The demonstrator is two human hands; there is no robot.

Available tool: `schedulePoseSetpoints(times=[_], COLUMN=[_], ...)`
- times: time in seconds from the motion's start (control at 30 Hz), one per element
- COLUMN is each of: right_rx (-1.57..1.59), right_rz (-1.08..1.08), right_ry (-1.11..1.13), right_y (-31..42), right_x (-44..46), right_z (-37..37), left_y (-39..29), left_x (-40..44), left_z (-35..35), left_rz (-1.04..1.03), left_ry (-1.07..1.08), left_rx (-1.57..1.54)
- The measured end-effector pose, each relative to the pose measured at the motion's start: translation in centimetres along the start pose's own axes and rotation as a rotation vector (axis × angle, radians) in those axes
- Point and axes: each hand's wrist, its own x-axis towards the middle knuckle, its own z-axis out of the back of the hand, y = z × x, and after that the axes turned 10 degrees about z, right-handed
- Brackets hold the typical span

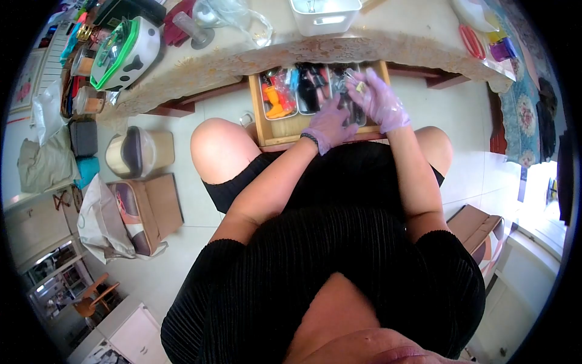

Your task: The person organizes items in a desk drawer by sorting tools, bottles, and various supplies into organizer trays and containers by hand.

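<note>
An open wooden drawer (pixel 279 128) sits in front of me with plastic trays inside. Purple see-through gloves cover both hands. My left hand (pixel 329 125) is over the drawer's front part, fingers spread and pointing to the trays, with nothing visible in it. Raised above the right side of the drawer, my right hand (pixel 385 108) pinches a small clear item with a pale yellow part (pixel 361 87); its exact kind is too small to make out. Orange pieces (pixel 276 102) lie in the left tray, and black items (pixel 308 94) fill the middle one. My hands partly hide the right tray.
A lace-edged tablecloth (pixel 230 68) hangs above the drawer. On the table are a white plastic basket (pixel 326 23), a green-and-white container (pixel 136 51), a clear plastic bag (pixel 233 15) and red-handled scissors (pixel 471 41). A beige bin (pixel 156 151) and a cardboard box (pixel 160 206) stand on the left floor.
</note>
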Motion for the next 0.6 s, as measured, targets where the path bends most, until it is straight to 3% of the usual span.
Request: schedulePoseSetpoints(times=[0.6], right_rx=[-0.043], right_rz=[0.012], right_ry=[-0.007], right_y=[-0.05], right_x=[-0.13], right_z=[-0.45], left_y=[-0.33], left_x=[-0.02], left_z=[0.46], left_rz=[0.028], left_ry=[0.036], left_rx=[0.006])
